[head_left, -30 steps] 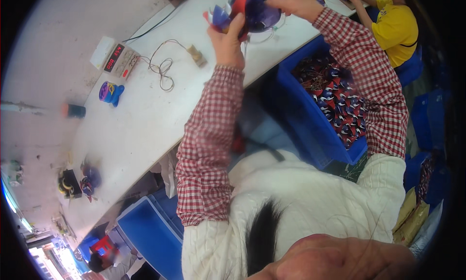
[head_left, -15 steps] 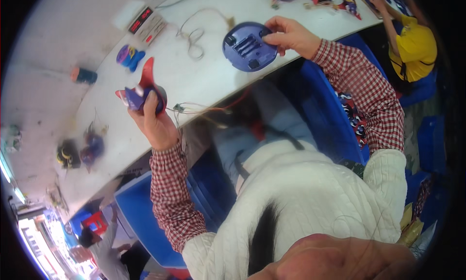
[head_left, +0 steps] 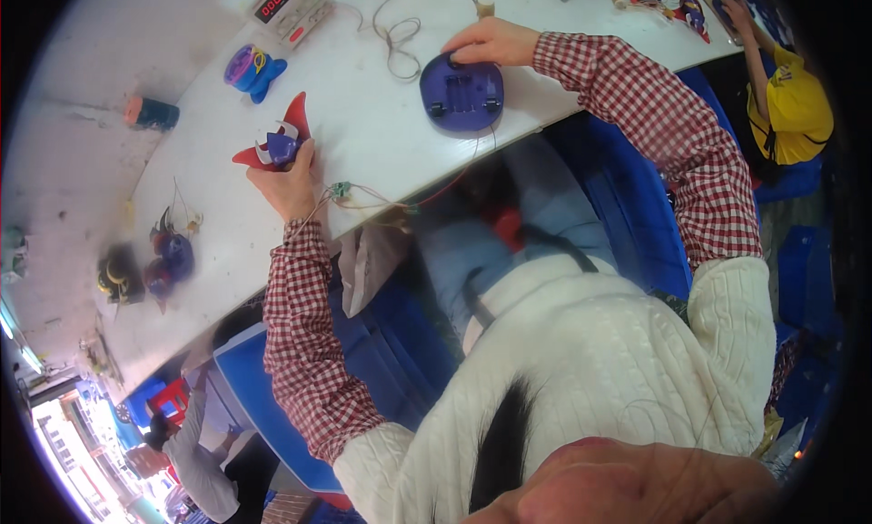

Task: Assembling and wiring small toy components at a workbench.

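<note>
Near the white table's [head_left: 363,143] front edge: round purple base [head_left: 461,111], pinched at far rim by right hand [head_left: 497,43]. Left of base: tabletop room, then red-and-purple figure [head_left: 283,148] clasped in left hand [head_left: 290,188], wires [head_left: 383,202] slack between. Beyond base, leftward: looped cable [head_left: 395,44], digital scale [head_left: 298,15].

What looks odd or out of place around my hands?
Nothing looks spilled. Slightly untidy: thin wires sag past the edge of the table, below the purple base your right hand touches; a bare green circuit board dangles among them near your left hand.
</note>
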